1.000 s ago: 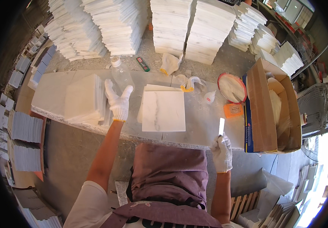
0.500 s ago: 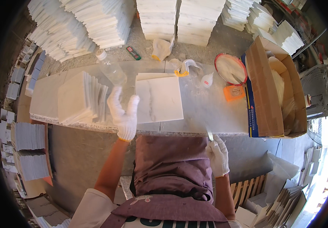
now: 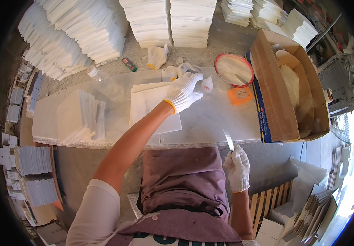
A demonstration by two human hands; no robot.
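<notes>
My left hand (image 3: 184,93), in a white knit glove, reaches across the white marble tiles (image 3: 146,108) lying in the middle of the bench. Its fingers stretch toward a small white squeeze bottle (image 3: 207,84) with a red mark. Whether the fingertips touch the bottle cannot be told. Gloved too, my right hand (image 3: 237,169) is closed around a narrow flat metal blade (image 3: 228,140), perhaps a small putty knife, its tip pointing up over the bench's front edge. The blade's lower end is hidden in the fist.
Stacked tiles (image 3: 82,117) lean at the bench's left, near a clear plastic bottle (image 3: 105,84). Further right are a red-rimmed round container (image 3: 234,69), an orange packet (image 3: 239,95) and a cardboard box (image 3: 277,88). Spare gloves (image 3: 157,56) lie behind. Tall tile stacks (image 3: 146,22) stand at the back.
My left hand has swung right from beside the tile stack, over the middle tiles to the squeeze bottle. My right hand still holds the blade near the bench edge. The view has shifted slightly.
</notes>
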